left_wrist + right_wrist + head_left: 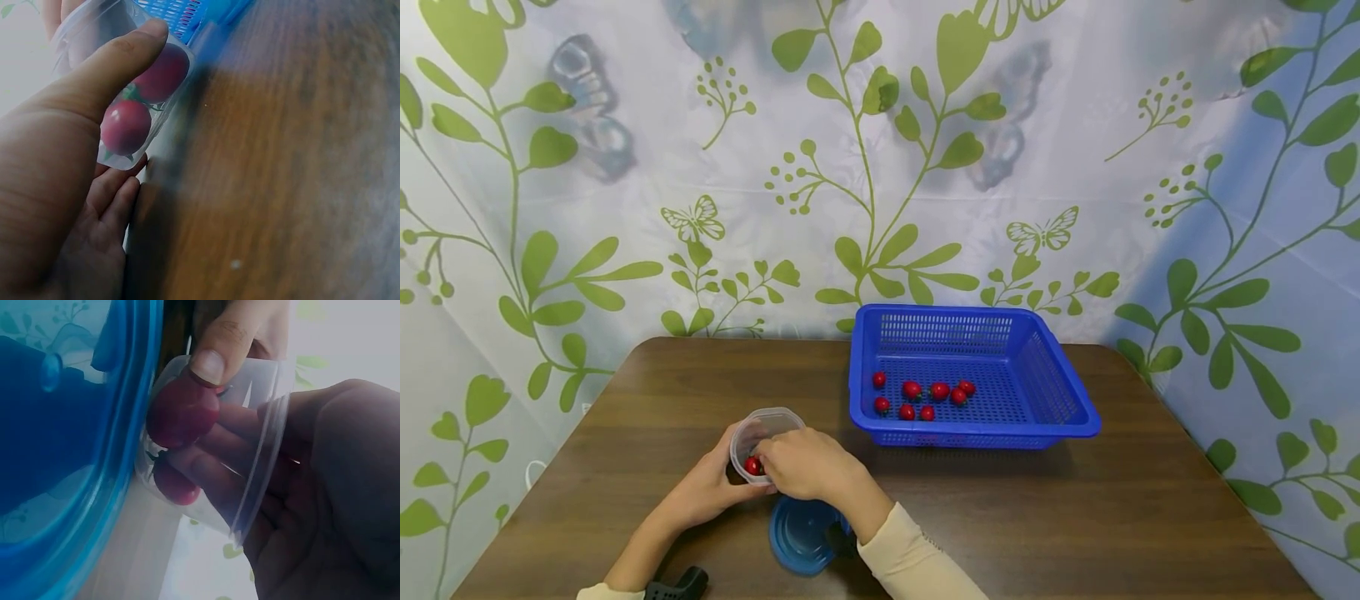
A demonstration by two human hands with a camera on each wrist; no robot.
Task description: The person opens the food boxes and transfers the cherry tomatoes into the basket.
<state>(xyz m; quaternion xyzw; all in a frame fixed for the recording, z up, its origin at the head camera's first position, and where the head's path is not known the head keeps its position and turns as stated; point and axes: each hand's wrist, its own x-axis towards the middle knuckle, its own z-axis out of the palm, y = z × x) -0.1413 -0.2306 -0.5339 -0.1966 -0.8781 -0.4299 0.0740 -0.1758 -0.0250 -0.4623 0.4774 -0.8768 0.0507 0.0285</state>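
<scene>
My left hand (715,482) grips a clear plastic tub (755,432) from its left side, the thumb outside the wall. The tub is tilted. Two cherry tomatoes show through its side, one larger tomato (182,412) and one smaller tomato (177,482), both with green stems. Into the tub's mouth reaches my right hand (808,467); its fingers touch the tomatoes, and whether they pinch one is unclear through the cloudy plastic. Below the tub, a round blue lid (803,535) lies on the table, close to the right wrist.
A blue perforated basket (992,429) stands toward the back right, with several red cherry tomatoes (938,391) scattered on its floor, mostly left of centre. Brown wood tabletop (1075,525) extends around it. Behind hangs a leaf-patterned cloth (865,167).
</scene>
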